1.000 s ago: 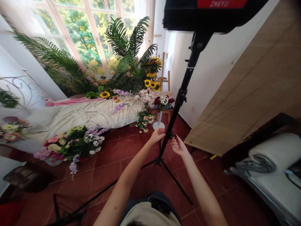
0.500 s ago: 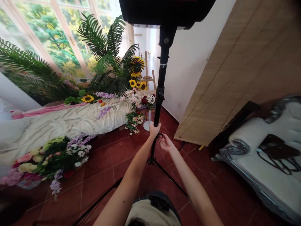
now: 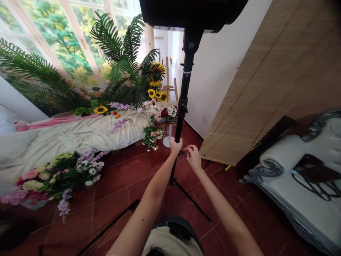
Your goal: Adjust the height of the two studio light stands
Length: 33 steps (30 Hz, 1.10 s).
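The left hand [image 3: 176,145] is closed around the pole of a black stand [image 3: 181,122], which rises from the floor directly in front of the person; the right hand [image 3: 194,158] is held just right of it, fingers loosely bent and parted beside a small knob [image 3: 182,152], though whether they touch it I cannot tell. A dark, boxy head [image 3: 194,13] tops the stand, cut off by the upper edge of view. Underfoot is a dark red tiled floor [image 3: 114,181], with a thin black leg [image 3: 195,201] slanting over it toward the lower right and a black bar [image 3: 112,224] lying across the lower left. Bare tiles stretch between that leg and the silver-edged white sofa [image 3: 295,206] on the right, and between the pole and the large bouquet [image 3: 53,174] on the left. Beyond, a woven blind [image 3: 255,92] hangs with its lower edge near the floor, the white wall [image 3: 213,71] meets the tiles behind the pole, and pale draped cloth [image 3: 93,131] runs below palm fronds [image 3: 130,67] and a bright window [image 3: 48,32].
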{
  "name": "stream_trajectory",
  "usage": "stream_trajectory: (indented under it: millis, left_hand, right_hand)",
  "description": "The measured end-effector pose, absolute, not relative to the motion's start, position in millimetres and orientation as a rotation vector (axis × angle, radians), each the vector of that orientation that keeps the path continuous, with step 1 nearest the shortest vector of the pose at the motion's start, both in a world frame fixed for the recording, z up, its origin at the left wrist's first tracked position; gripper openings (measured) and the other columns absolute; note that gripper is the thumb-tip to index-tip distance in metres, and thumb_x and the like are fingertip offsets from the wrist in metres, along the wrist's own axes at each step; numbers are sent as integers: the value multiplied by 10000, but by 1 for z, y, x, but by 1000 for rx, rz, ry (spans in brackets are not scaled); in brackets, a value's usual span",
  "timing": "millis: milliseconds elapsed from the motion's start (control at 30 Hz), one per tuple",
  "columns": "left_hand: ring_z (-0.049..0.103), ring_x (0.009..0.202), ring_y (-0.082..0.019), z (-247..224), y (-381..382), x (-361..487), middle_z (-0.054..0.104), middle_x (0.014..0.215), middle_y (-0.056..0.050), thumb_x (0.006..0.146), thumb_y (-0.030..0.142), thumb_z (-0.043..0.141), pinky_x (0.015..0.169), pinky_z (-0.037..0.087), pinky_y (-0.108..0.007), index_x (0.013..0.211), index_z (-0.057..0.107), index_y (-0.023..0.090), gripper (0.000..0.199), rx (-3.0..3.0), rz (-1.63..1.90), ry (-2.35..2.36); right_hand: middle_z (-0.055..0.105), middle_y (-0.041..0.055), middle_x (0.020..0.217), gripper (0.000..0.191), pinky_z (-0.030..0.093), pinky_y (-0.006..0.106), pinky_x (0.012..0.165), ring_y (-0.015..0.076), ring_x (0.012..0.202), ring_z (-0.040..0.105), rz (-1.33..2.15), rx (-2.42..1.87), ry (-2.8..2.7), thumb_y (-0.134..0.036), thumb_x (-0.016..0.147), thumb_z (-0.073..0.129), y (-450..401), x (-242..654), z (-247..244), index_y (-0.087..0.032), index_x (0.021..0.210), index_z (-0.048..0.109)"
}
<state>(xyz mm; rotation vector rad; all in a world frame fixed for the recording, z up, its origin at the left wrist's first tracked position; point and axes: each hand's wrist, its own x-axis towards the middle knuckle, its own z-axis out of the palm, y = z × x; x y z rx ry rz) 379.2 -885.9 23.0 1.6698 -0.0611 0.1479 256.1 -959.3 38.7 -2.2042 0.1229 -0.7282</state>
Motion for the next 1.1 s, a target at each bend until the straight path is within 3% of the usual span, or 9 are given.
stream_trajectory:
  millis: [133,267,333,500,633,833,967,1100]
  left_hand:
    - [545,579,-142,20,-886,380,540,527,-35,649,333,632,528,395,-225,545,524,151,236,1682,159,-84]
    - [542,576,-140,17,-886,382,558,542,-55,656,329,636,529,388,-232,543,529,145,242,1694,150,-86]
    - [556,589,-148,17,-886,383,563,546,-44,638,312,648,543,400,-234,548,539,145,219,1707,152,-78]
    - [551,564,-139,18,-881,379,550,542,-4,638,339,659,549,418,-234,584,566,149,219,1671,64,-115]
    - [570,619,-130,22,-870,374,593,632,-22,645,439,690,621,450,-235,654,591,146,310,1598,37,-283]
    - [590,634,-119,11,-851,366,623,713,-11,556,451,783,660,480,-258,937,570,157,526,1568,-98,-466]
    - [594,608,-131,-1,-846,365,616,677,-18,472,426,830,637,491,-276,812,583,139,509,1591,-180,-470]
    - [606,577,-154,-5,-850,365,633,631,-43,474,373,836,611,508,-297,720,579,124,434,1499,-278,-386]
  right_hand:
    - [534,102,1056,208,474,381,859,221,992,521,-947,-2094,48,-275,848,488,-956,271,86,-217,1025,582]
    - [503,107,1168,633,472,374,887,208,1022,534,-1093,-1908,-99,-405,743,667,-946,307,149,-219,1273,375]
    - [501,109,1172,743,497,354,842,201,997,564,-1095,-1860,-165,-458,737,672,-941,327,176,-227,1326,283]
    - [583,73,975,561,520,363,755,208,866,623,-1034,-1891,-226,-555,827,521,-933,357,209,-222,1245,353]
    - [614,37,845,466,510,347,748,183,756,624,-918,-1914,-257,-555,822,527,-940,355,206,-205,1114,434]
    - [603,-19,724,395,498,316,715,155,657,600,-776,-1932,-279,-520,799,570,-947,342,178,-208,1017,467]
    - [613,-3,755,416,489,315,691,170,667,597,-820,-1929,-172,-506,800,572,-938,334,152,-208,1065,456]
    - [627,22,819,447,486,310,694,181,715,611,-785,-1946,-110,-487,793,582,-931,328,116,-203,1111,446]
